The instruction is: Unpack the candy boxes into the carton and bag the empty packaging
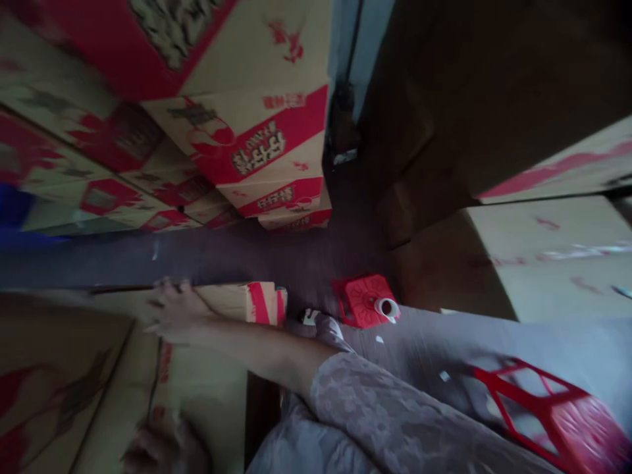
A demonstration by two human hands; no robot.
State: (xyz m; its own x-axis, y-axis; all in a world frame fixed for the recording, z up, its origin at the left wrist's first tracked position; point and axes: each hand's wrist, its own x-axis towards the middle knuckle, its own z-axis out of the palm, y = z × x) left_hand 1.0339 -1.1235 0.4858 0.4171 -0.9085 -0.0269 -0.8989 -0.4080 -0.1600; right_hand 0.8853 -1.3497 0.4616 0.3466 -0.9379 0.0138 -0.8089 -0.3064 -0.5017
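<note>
While your right hand lies fingers spread on the carton at your lower left, your left hand rests there too, grip unclear; probably stiff but dentable, it suits holding by opposite edges.

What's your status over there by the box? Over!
Right hand spread on cardboard box. Left hand at same box, grip unclear. Red stool, white cup on top, stands apart from box.

Both hands on carton — white cup on red stool — printed boxes stacked beyond.
</note>
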